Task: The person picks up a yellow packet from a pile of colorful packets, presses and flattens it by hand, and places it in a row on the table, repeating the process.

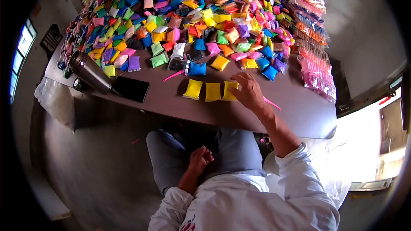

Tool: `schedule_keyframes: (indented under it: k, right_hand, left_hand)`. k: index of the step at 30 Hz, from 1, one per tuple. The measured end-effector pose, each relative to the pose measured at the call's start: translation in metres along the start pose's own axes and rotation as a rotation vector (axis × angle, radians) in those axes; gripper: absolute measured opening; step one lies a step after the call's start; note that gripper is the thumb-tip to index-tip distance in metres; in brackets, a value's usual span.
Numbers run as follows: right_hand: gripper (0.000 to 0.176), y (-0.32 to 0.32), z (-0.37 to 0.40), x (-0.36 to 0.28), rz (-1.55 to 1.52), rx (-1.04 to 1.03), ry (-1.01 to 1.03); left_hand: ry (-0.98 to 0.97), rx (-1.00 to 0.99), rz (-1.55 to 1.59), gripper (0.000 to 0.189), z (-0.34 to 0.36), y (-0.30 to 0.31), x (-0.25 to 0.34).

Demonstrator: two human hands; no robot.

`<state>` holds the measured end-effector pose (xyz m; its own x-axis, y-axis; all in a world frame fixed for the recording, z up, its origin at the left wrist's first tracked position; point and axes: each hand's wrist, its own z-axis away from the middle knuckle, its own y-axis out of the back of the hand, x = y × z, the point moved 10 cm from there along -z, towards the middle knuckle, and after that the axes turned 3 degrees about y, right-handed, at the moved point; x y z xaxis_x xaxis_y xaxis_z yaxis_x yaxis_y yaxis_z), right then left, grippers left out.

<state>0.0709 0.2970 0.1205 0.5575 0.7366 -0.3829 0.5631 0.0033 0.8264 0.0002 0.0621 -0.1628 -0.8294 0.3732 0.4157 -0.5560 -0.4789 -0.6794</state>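
Note:
Three yellow packets lie in a row near the table's front edge: a left one [192, 89], a middle one [212, 92] and a right one [229, 90]. My right hand [249, 90] is over the right end of the row, its fingers bent at the right packet; whether they grip it is hard to tell. Beside that wrist lies a pink stick [272, 104]. Another pink stick [173, 76] is left of the row. My left hand [201, 159] rests over my lap with curled fingers, and what it holds, if anything, is hidden.
A large heap of colourful packets [171, 17] covers the back of the table [299, 115]. Bundled bags of coloured pieces [314, 66] stand along the right edge. A metal flask [90, 72] and a black phone [131, 89] lie at the left. A plastic bag [55, 102] hangs beyond.

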Motion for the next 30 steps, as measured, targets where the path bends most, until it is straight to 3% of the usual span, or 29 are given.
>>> schedule_keyframes:
  k: [14, 30]
  right_hand:
    - [0.028, -0.035, 0.001, -0.021, -0.048, -0.115, -0.119]
    - [0.037, -0.051, -0.018, -0.047, 0.098, -0.278, -0.002]
  left_hand:
    - [0.031, 0.035, -0.014, 0.023, -0.001, 0.002, -0.001]
    - [0.025, -0.001, 0.056, 0.022, -0.001, 0.000, -0.002]
